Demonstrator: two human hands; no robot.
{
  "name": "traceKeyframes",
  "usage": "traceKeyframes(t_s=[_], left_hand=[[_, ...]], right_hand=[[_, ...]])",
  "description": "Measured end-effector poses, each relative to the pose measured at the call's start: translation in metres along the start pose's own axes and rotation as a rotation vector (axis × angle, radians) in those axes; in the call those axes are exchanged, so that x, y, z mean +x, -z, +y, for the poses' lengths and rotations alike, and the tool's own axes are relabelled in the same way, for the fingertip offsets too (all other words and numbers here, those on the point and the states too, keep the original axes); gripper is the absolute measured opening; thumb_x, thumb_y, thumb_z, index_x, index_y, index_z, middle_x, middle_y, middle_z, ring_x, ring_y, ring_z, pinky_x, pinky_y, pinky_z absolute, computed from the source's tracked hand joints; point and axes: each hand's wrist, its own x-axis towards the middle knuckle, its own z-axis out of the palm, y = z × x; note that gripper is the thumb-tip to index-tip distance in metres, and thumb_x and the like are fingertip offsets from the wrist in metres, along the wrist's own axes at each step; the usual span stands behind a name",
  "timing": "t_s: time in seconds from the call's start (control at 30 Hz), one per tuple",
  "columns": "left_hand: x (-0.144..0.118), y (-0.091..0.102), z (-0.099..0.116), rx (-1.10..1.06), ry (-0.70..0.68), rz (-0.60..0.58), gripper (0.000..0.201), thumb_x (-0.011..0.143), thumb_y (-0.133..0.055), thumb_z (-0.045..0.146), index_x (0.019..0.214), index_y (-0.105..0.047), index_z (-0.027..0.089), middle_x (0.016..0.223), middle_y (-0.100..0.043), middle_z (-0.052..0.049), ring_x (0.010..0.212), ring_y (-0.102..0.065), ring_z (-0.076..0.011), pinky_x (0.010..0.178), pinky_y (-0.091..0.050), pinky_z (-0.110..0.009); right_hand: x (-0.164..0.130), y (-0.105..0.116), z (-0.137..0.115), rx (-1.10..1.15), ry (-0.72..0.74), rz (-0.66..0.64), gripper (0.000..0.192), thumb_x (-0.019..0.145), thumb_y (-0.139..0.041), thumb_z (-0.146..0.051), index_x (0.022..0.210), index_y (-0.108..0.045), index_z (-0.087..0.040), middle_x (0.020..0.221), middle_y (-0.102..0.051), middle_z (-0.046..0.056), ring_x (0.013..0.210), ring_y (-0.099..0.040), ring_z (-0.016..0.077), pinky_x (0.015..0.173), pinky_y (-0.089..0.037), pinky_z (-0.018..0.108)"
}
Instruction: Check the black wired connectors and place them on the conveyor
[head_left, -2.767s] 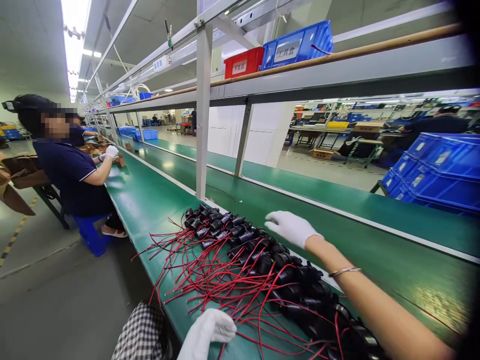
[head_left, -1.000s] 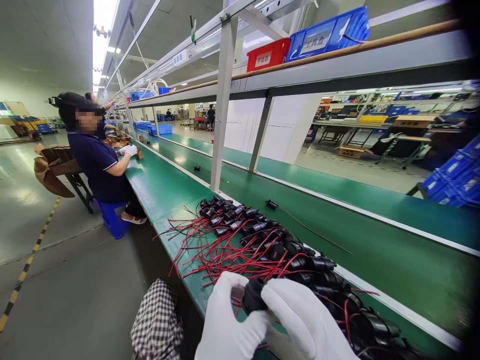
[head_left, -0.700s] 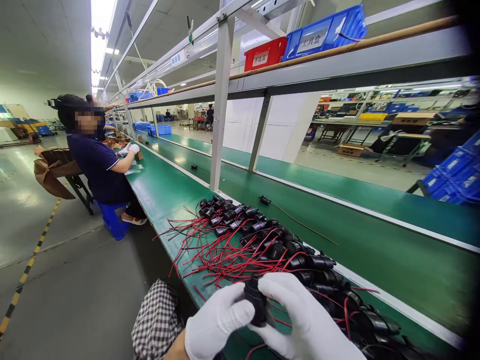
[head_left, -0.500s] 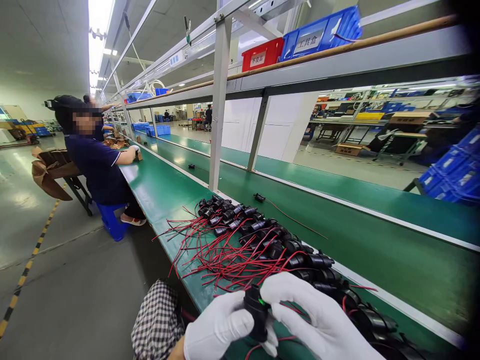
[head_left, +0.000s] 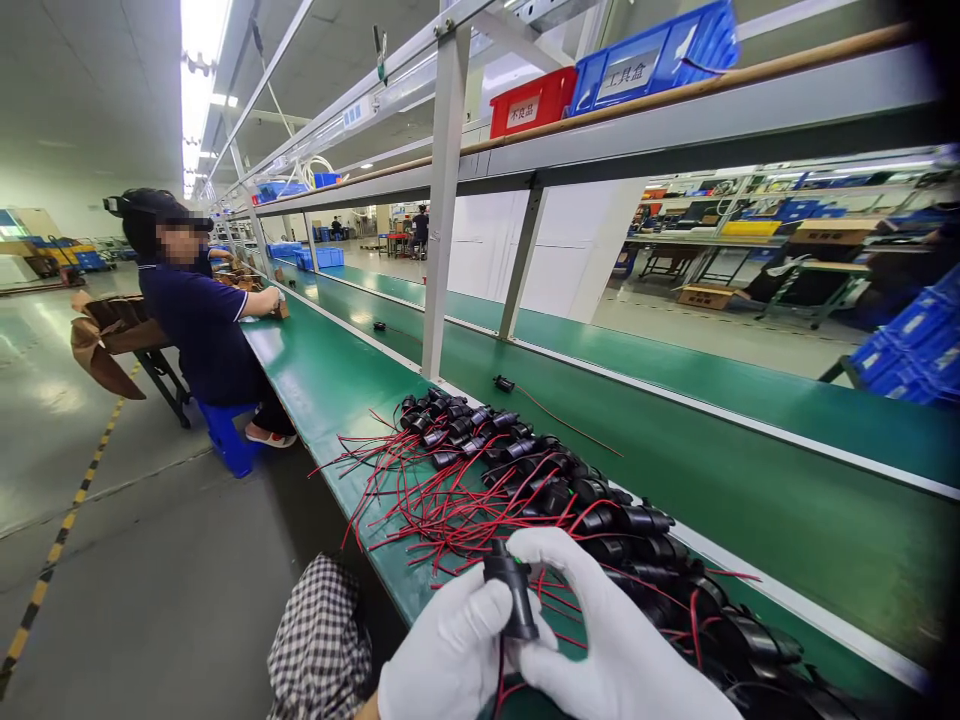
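Both of my hands wear white gloves and meet over the near end of the green bench. My left hand (head_left: 454, 635) is closed around a black cylindrical part with wires (head_left: 511, 590), held roughly upright. Curled about the same part from the other side, my right hand (head_left: 600, 630) has its forefinger near the top and its thumb by the lower end. A small green spot shows near the forefinger. Just beyond the gloves lies a dense pile of similar black parts (head_left: 517, 450), their red wires (head_left: 442, 510) trailing toward the bench's left edge.
A green belt (head_left: 675, 500) runs behind a pale rail, carrying a single wired part (head_left: 504, 384). A metal post (head_left: 446, 210) rises beside the pile. Overhead, a shelf holds red (head_left: 529, 103) and blue bins (head_left: 649, 60). A co-worker (head_left: 199, 325) sits farther along the bench.
The held part has been turned, so more of its cylinder faces me. My right thumb has moved down to its lower end. The lone part on the belt has shifted left, farther away.
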Motion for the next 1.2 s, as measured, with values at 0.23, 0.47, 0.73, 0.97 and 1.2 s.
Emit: traceKeyframes(t_s=[0.23, 0.47, 0.73, 0.97, 1.2], left_hand=[[0.011, -0.006, -0.004, -0.490, 0.260, 0.134, 0.053, 0.069, -0.087, 0.041, 0.108, -0.066, 0.012, 0.077, -0.068, 0.001, 0.056, -0.062, -0.0063, 0.055, -0.050, -0.016], [0.009, -0.004, -0.010, -0.649, 0.338, 0.059, 0.050, 0.077, -0.079, 0.049, 0.104, -0.061, 0.012, 0.066, -0.066, 0.001, 0.054, -0.065, -0.0106, 0.055, -0.051, -0.018], [0.010, -0.005, -0.006, -0.230, 0.132, 0.020, 0.056, 0.072, -0.079, 0.060, 0.098, -0.063, 0.012, 0.071, -0.064, -0.001, 0.056, -0.059, -0.0102, 0.055, -0.046, -0.021], [-0.007, -0.003, 0.010, 1.092, -0.390, 0.203, 0.029, 0.082, -0.075, 0.036, 0.106, -0.065, 0.022, 0.106, -0.065, -0.003, 0.102, -0.059, -0.0212, 0.092, -0.042, -0.031], [-0.007, -0.005, 0.008, 1.237, -0.497, 0.173, 0.027, 0.086, -0.069, 0.017, 0.110, -0.065, 0.026, 0.112, -0.066, -0.002, 0.106, -0.060, -0.0192, 0.095, -0.044, -0.028]], right_hand=[[0.010, -0.002, -0.003, 0.309, -0.310, -0.095, 0.028, 0.071, -0.051, -0.022, 0.099, -0.051, -0.019, 0.095, -0.061, 0.004, 0.088, -0.058, 0.0214, 0.082, -0.048, 0.038], [0.006, -0.005, 0.004, 0.396, -0.320, -0.090, 0.021, 0.086, -0.055, -0.035, 0.100, -0.051, -0.020, 0.079, -0.062, 0.003, 0.079, -0.060, 0.0226, 0.070, -0.048, 0.037], [0.004, 0.005, 0.002, 0.282, -0.251, -0.048, 0.036, 0.079, -0.056, -0.026, 0.114, -0.052, -0.020, 0.111, -0.064, 0.010, 0.103, -0.062, 0.0271, 0.092, -0.052, 0.047], [-0.007, 0.017, 0.005, -0.115, 0.096, 0.101, 0.066, 0.078, -0.070, -0.031, 0.139, -0.043, -0.034, 0.129, -0.058, 0.006, 0.115, -0.062, 0.0249, 0.096, -0.057, 0.037], [-0.013, 0.011, -0.009, -0.374, 0.276, 0.183, 0.061, 0.081, -0.067, -0.025, 0.137, -0.043, -0.032, 0.120, -0.063, 0.006, 0.110, -0.064, 0.0205, 0.091, -0.058, 0.028]])
